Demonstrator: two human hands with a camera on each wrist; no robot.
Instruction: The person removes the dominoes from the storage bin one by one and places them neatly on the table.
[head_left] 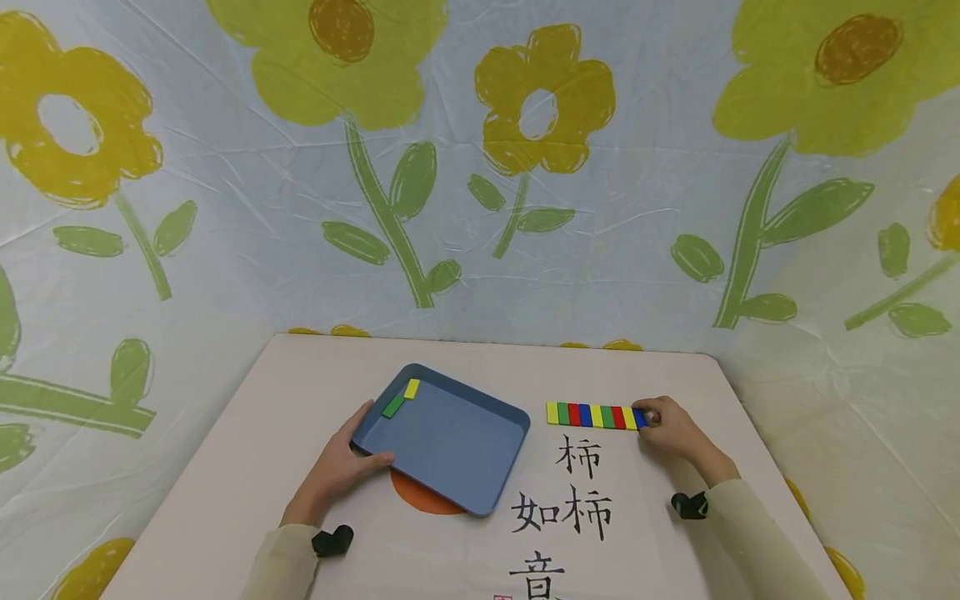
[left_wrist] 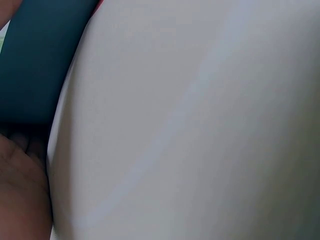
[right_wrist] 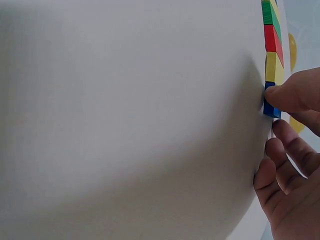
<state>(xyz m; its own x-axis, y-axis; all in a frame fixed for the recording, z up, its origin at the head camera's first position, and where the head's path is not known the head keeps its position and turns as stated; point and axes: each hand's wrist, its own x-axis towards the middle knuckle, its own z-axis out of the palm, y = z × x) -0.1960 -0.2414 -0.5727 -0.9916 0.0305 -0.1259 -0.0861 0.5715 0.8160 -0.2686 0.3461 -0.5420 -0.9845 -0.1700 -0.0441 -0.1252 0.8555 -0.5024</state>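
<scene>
My left hand [head_left: 333, 468] grips the left corner of a blue-grey rectangular tray [head_left: 465, 442], its thumb along the near side and its fingers on the outer left side. Inside the tray, a green block [head_left: 393, 406] and a yellow block [head_left: 412, 388] lie end to end near the left wall. To the right of the tray runs a row of flat blocks [head_left: 585, 415] in yellow, green, red and blue, set side by side. At its right end my right hand [head_left: 681, 435] pinches a blue block [right_wrist: 270, 109], the thumb on its near face. That block sits against a yellow one [right_wrist: 272, 67].
The pale table cover [head_left: 247, 467] carries black brushed characters [head_left: 581, 457] below the row and an orange printed shape [head_left: 427, 493] partly under the tray. A flower-printed curtain [head_left: 637, 225] surrounds the table at the back and sides. Each wrist wears a dark strapped piece [head_left: 332, 542].
</scene>
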